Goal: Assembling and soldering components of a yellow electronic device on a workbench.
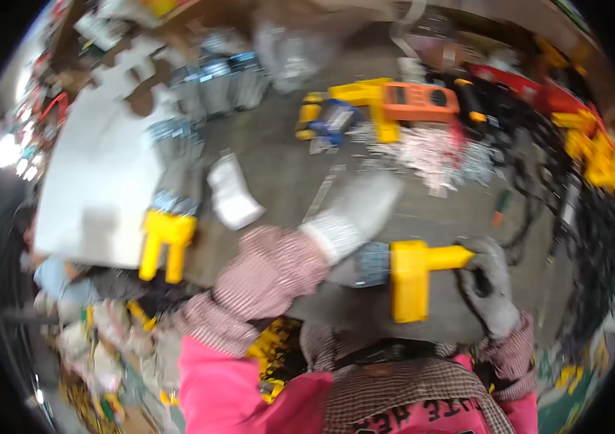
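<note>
My left hand (pixel 366 199), in a pale glove, reaches out over the dark bench, its fingers smeared by motion. Nothing can be made out in it. Lower down, my right hand (pixel 492 283), in a grey glove, pinches one prong of a yellow two-pronged plastic piece (pixel 410 282). A grey, shiny-banded body (pixel 371 264) joins that piece on its left side; its far end is blurred near my left cuff. A white strip (pixel 233 192) lies left of my left hand.
A similar yellow-pronged item (pixel 168 242) lies on a white board (pixel 94 181), below grey bundles (pixel 217 79). Beyond my hands are an orange tool (pixel 421 101), yellow pieces (pixel 387 108) and a heap of small pale parts (pixel 430 155). Black cords (pixel 593 242) pile up at right.
</note>
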Demonstrator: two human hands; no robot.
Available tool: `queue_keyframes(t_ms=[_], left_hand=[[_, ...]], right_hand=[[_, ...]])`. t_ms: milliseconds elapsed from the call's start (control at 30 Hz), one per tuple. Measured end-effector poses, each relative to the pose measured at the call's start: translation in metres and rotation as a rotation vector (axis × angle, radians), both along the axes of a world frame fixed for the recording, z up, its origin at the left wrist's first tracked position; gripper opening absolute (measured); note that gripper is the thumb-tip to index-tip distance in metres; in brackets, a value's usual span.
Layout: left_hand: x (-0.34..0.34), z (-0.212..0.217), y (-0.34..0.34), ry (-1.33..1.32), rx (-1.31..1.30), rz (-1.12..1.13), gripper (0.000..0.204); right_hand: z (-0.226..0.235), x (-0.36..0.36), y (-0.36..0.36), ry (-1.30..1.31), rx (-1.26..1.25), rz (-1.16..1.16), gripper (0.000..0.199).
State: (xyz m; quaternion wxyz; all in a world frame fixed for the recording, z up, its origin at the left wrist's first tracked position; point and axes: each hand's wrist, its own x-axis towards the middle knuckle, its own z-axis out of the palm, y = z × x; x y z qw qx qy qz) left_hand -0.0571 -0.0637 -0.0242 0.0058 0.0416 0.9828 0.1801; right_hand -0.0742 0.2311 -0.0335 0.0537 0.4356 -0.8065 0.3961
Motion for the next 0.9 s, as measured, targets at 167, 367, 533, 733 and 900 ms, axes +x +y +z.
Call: queue_keyframes(t_ms=[167, 367, 533, 733, 900], left_hand=[[0.008, 0.026, 0.01, -0.106, 0.277, -0.093, 0.018], [0.028, 0.023, 0.014, -0.247, 0.764, -0.164, 0.022], [0.027, 0.021, 0.01, -0.125, 0.832, -0.257, 0.018], [0.033, 0.023, 0.014, 0.033, 0.686, -0.274, 0.02], [0.035, 0.028, 0.021, -0.081, 0.83, -0.15, 0.019]], right_hand=[[-0.007, 0.003, 0.01, -0.038, 0.011, -0.002, 0.028], [-0.007, 0.004, 0.006, -0.103, 0.021, -0.001, 0.025], [-0.005, 0.007, 0.008, -0.109, 0.045, -0.062, 0.024], [0.001, 0.001, 0.0, -0.038, 0.007, -0.006, 0.025], [-0.005, -0.006, 0.005, 0.034, 0.062, 0.035, 0.03]])
